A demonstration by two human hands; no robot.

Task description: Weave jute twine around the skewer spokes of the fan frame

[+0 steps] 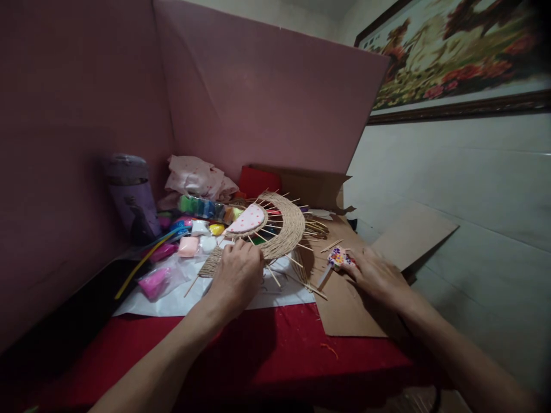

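Note:
My left hand [241,267] is closed on the lower edge of a fan-shaped craft of thin sticks woven with twine [293,229]. A half-round of white cloth with pink dots [248,221] covers its middle, and bare stick ends jut out around the rim. My palm hides part of the lower weave. Over the cardboard, my right hand [374,272] has its fingers closed on a small flower-patterned object [340,258]. A pale flat strip [324,276] sticks out from it toward the cardboard; its exact kind is unclear.
Bags of coloured clay [188,246] and a purple tumbler [132,198] stand at the left. Cardboard [353,312] lies on the red cloth [275,344], with loose sticks [331,245] on it. Pink panels [267,97] rise behind; crumpled dotted cloth [196,178] lies against them.

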